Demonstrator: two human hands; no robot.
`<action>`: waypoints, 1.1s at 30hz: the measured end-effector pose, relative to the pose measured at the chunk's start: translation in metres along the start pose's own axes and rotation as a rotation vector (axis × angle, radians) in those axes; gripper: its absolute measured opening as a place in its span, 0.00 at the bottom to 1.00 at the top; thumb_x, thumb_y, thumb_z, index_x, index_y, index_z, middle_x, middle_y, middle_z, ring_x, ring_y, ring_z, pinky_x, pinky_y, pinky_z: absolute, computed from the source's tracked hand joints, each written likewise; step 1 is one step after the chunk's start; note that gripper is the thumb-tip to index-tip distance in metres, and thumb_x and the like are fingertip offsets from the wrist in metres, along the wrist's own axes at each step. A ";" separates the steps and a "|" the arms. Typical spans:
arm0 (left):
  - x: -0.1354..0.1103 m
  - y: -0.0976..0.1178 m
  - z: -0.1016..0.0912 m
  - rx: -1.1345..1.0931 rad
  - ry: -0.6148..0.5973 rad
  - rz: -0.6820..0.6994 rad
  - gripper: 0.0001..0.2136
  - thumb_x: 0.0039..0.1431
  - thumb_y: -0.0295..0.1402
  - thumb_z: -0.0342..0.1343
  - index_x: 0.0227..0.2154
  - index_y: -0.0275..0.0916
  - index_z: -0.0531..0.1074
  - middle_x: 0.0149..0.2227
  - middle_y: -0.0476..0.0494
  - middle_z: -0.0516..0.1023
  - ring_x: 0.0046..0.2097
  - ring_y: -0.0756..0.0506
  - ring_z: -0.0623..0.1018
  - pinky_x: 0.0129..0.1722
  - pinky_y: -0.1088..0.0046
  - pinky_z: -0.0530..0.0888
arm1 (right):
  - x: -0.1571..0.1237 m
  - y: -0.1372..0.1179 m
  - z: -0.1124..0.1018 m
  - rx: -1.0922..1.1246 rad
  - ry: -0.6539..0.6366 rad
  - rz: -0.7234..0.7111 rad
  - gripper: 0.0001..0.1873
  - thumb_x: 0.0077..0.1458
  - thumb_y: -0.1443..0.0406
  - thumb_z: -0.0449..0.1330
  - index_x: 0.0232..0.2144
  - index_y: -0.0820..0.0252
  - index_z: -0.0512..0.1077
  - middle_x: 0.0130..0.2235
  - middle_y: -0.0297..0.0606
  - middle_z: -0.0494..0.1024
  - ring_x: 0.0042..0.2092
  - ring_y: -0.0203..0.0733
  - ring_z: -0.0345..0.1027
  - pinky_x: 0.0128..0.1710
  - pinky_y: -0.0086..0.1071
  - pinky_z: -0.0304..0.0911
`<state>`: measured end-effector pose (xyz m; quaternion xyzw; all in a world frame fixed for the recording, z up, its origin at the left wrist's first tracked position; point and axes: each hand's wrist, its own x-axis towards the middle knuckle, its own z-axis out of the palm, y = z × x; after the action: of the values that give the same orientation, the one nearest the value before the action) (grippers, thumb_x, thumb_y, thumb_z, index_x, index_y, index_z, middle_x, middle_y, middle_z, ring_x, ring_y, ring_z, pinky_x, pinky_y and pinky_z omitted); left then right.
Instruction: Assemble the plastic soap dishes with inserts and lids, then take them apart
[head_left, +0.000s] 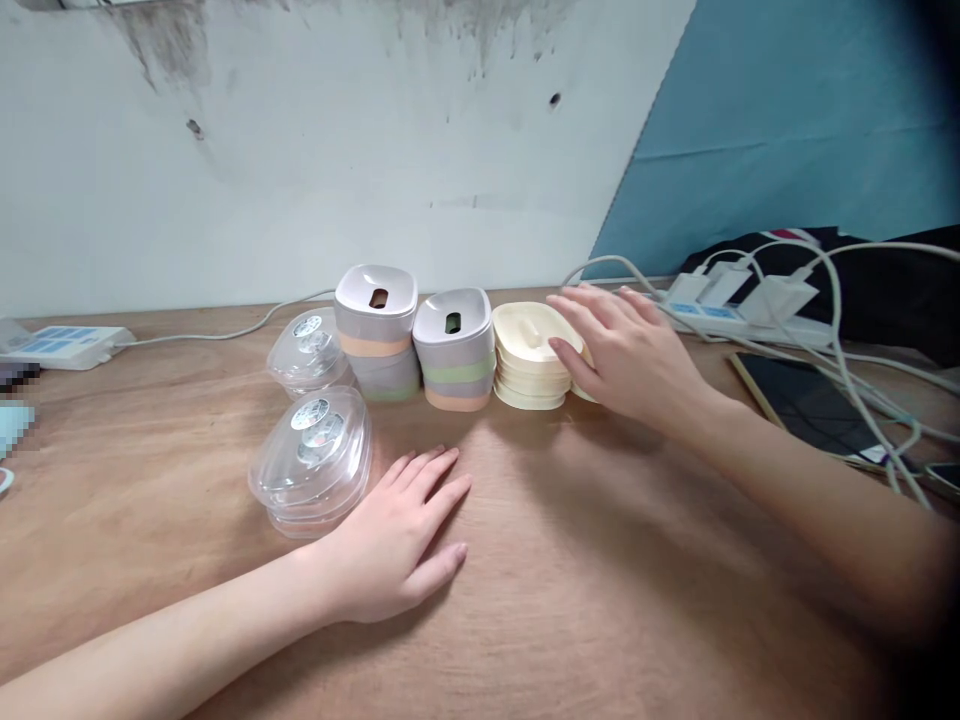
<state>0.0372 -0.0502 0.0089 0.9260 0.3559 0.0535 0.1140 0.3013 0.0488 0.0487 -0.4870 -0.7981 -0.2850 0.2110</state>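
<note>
My left hand lies flat and open on the wooden table, just right of a near stack of clear plastic lids. My right hand rests with fingers stretched over the right side of a stack of cream-coloured trays; it holds nothing that I can see. Left of the trays stand two stacks of pastel containers with white slotted tops, one beside the trays and one further left. A second stack of clear lids sits behind the first.
A white power strip with chargers and several white cables lies at the right back, with a dark tablet in front of it. Another power strip sits at the far left. A white wall runs behind the table.
</note>
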 end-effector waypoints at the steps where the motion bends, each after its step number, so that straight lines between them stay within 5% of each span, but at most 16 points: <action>1: 0.000 0.000 0.000 -0.003 0.000 -0.002 0.24 0.61 0.38 0.46 0.57 0.32 0.56 0.61 0.28 0.53 0.61 0.34 0.56 0.58 0.49 0.57 | 0.002 0.000 0.003 0.004 -0.063 0.007 0.22 0.60 0.61 0.45 0.51 0.68 0.64 0.52 0.52 0.70 0.53 0.54 0.63 0.53 0.47 0.53; 6: 0.001 -0.001 0.000 -0.018 0.002 0.001 0.24 0.60 0.38 0.46 0.57 0.32 0.56 0.61 0.28 0.53 0.61 0.34 0.56 0.58 0.49 0.57 | 0.003 -0.001 0.012 0.013 -0.220 0.031 0.20 0.60 0.63 0.41 0.41 0.63 0.71 0.40 0.46 0.77 0.43 0.50 0.70 0.42 0.40 0.61; 13: 0.001 -0.001 0.000 -0.032 0.006 0.000 0.24 0.60 0.37 0.46 0.57 0.33 0.56 0.61 0.29 0.54 0.61 0.33 0.57 0.57 0.48 0.58 | 0.002 0.011 0.008 0.183 -0.209 -0.117 0.17 0.59 0.58 0.47 0.42 0.58 0.72 0.41 0.42 0.77 0.43 0.50 0.69 0.47 0.44 0.57; 20: 0.000 -0.001 0.000 -0.045 0.007 -0.002 0.24 0.60 0.37 0.47 0.57 0.33 0.57 0.61 0.29 0.54 0.61 0.33 0.56 0.57 0.48 0.58 | 0.001 0.017 0.008 0.289 -0.180 -0.173 0.13 0.57 0.60 0.51 0.34 0.57 0.74 0.36 0.40 0.77 0.37 0.45 0.69 0.41 0.40 0.60; 33: 0.000 -0.002 0.001 -0.071 0.037 0.004 0.24 0.59 0.37 0.49 0.57 0.35 0.56 0.61 0.30 0.55 0.61 0.33 0.57 0.57 0.48 0.58 | 0.002 0.011 0.007 0.362 -0.140 -0.069 0.13 0.58 0.60 0.50 0.32 0.57 0.73 0.35 0.40 0.76 0.36 0.44 0.69 0.37 0.38 0.63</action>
<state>0.0354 -0.0490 0.0077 0.9210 0.3538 0.0832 0.1399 0.3101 0.0592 0.0473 -0.4319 -0.8654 -0.1095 0.2293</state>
